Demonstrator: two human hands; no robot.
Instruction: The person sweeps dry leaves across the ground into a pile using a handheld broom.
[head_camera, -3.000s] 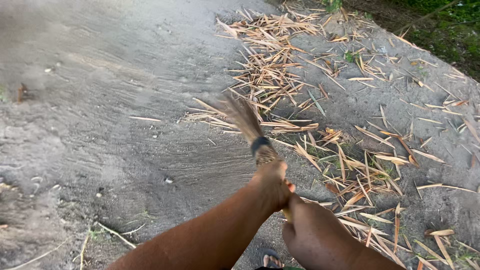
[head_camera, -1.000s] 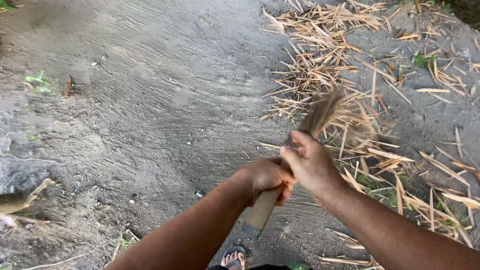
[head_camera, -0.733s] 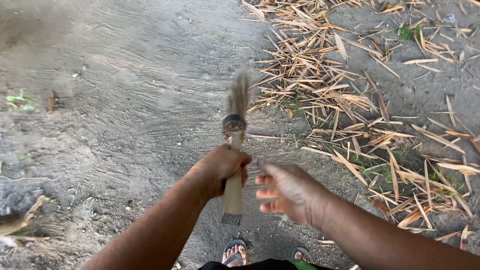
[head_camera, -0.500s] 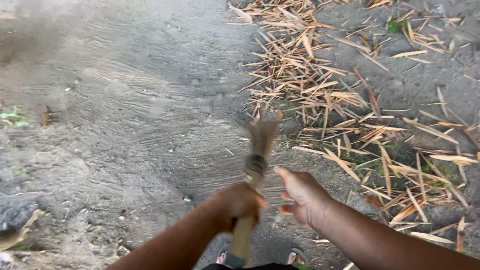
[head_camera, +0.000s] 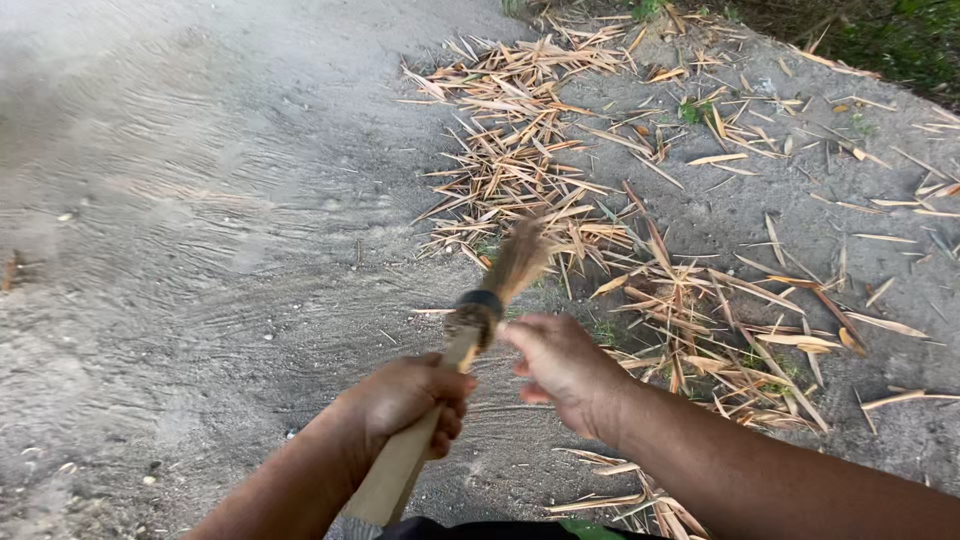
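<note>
Nearest cam: left hand (head_camera: 408, 400) wrapped tight round the pale wooden handle (head_camera: 400, 470) of a short broom (head_camera: 478, 315), handle running up from bottom edge toward centre. Right hand (head_camera: 560, 365) just beside the broom's dark binding band (head_camera: 480, 303), fingers loose and spread, not gripping anything; can't tell if it touches the band, looks barely apart. Hands close to each other but not joined.

Broom: light wood stick, black collar, then a narrow tuft of tan bristles (head_camera: 520, 260), motion-blurred, tip pointing at the near edge of the litter, held up over the ground w/ bristle end low.

Progress, judged from the ground: left and centre dirt (head_camera: 200, 250) shows fine curved sweep marks and is mostly bare bar a few pebbles, so that part looks done. Right side not done: dry bamboo-like leaves (head_camera: 520, 160) lie in a loose band from mid-frame to far top, more scattered strips (head_camera: 780, 330) right of the hands, some also near bottom. Roughly half swept, I'd say.

Far: green grass strip (head_camera: 880, 35) at top right corner
</note>
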